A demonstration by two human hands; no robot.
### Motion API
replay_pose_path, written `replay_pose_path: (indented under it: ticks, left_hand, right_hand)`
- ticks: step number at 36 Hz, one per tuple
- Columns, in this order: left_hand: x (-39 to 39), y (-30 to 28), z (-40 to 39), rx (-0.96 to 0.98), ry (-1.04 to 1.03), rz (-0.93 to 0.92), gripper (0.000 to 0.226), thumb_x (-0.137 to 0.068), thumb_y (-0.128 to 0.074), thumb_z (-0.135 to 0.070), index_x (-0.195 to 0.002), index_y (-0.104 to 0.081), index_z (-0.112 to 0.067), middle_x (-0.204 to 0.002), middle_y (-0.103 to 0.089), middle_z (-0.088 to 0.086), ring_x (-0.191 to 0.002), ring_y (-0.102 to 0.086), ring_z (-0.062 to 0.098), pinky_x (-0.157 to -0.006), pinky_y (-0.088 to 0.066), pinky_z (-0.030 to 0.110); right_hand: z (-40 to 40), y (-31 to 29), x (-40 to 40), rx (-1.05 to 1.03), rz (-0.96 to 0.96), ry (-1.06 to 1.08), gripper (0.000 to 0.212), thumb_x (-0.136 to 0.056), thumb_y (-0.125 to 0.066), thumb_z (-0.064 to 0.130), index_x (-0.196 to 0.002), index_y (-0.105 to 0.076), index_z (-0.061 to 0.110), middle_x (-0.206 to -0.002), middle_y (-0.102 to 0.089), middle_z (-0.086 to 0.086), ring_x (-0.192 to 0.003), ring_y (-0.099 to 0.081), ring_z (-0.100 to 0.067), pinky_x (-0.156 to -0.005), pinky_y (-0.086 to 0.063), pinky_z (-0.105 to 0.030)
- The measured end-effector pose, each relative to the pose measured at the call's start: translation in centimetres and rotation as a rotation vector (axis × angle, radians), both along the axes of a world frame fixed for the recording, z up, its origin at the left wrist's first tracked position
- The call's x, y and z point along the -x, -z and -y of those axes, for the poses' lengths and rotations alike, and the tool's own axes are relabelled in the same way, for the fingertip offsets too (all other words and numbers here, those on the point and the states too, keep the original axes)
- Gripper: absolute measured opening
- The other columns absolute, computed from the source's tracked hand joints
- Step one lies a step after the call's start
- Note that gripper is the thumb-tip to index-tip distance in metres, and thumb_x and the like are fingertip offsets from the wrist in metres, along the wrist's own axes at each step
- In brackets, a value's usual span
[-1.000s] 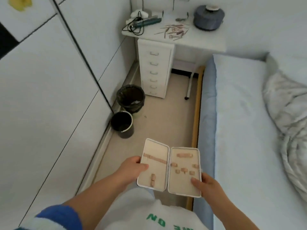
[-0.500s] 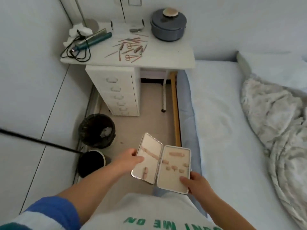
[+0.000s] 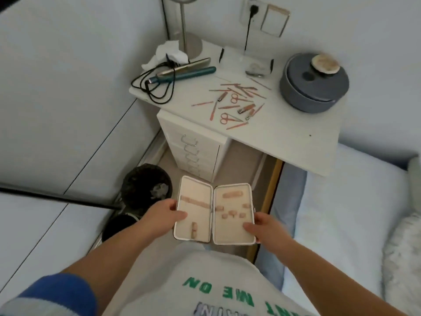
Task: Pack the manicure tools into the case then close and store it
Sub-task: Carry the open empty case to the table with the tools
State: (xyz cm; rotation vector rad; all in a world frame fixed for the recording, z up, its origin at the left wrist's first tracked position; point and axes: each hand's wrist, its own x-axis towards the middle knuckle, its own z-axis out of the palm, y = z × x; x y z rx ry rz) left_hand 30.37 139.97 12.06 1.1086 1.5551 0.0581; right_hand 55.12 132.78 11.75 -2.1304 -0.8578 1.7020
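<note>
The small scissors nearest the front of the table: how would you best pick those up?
Pinch the scissors from above at the pink finger loops on their left end. They lie flat on the white table, so no side approach fits, and the loops look like the widest part, clear of the neighbouring pink sticks.

A white bench (image 3: pixel 284 133) is seen well beyond the fingers. Scattered pink manicure tools (image 3: pixel 234 103) are laid at its middle, a teal hair straightener (image 3: pixel 182 75) with a black cable (image 3: pixel 155 90) to their left, and a grey round lidded container (image 3: pixel 314 84) to their right.
</note>
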Motion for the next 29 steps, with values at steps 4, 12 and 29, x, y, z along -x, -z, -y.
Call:
replay_pose_path:
  ticks: [4, 12, 29]
  left_hand:
    - [-0.9, 0.2, -5.3, -0.011, -0.002, -0.031, 0.010, -0.079, -0.060, -0.018, -0.080, -0.058, -0.028, -0.087, -0.063, -0.006, -0.081, -0.059, 0.008, -0.061, -0.041, 0.023]
    - [-4.8, 0.7, -10.4, -0.001, -0.105, -0.010, 0.016, -0.080, -0.061, -0.018, -0.095, -0.061, -0.021, -0.094, -0.064, -0.003, -0.086, -0.060, 0.011, -0.073, -0.047, 0.028]
    - [-19.1, 3.3, -11.7, -0.010, -0.608, 0.055, 0.017, -0.081, -0.057, -0.012, -0.080, -0.058, -0.028, -0.081, -0.063, -0.010, -0.074, -0.056, 0.005, -0.061, -0.040, 0.018]
  right_hand:
    - [-4.3, 0.2, -0.3, 0.002, -0.037, -0.048, 0.017, -0.086, -0.060, 0.017, -0.080, -0.057, 0.032, -0.089, -0.066, 0.013, -0.084, -0.062, -0.006, -0.072, -0.050, -0.020]
    - [-13.3, -0.5, -5.8, -0.039, -0.014, -0.073, 0.020, -0.085, -0.061, 0.011, -0.079, -0.059, 0.030, -0.085, -0.066, 0.011, -0.084, -0.064, -0.012, -0.080, -0.053, -0.034]
    - [-25.9, 3.9, -19.2, -0.024, 0.170, -0.651, 0.009, -0.083, -0.065, 0.018, -0.080, -0.056, 0.021, -0.085, -0.065, 0.001, -0.076, -0.060, -0.016, -0.074, -0.048, -0.035]
